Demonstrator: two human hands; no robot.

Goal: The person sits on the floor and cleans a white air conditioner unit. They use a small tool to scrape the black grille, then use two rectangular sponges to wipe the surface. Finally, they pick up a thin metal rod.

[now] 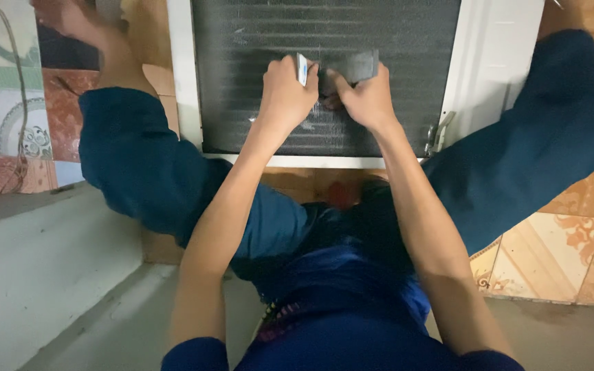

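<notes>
Both hands grip closed: the left hand (284,93) around a small white-and-blue tool (302,69), the right hand (364,98) on a flat grey pad (353,66), pressed against the dark finned coil panel (324,41). White frame (183,75) borders that ribbed metal panel, and patterned floor tiles (572,254) lie to its right.

The coil panel (324,75) runs past the top edge; fingers (342,86) hide the grey tool's (355,66) lower part.

A home's floor serves as a repair spot: patterned orange-and-cream ceramic floor tiles (586,240) spread at four o'clock, a white-framed air-conditioner unit with a dark finned metal coil (324,75) lies at twelve, and a grey concrete step (42,275) sits at eight.
</notes>
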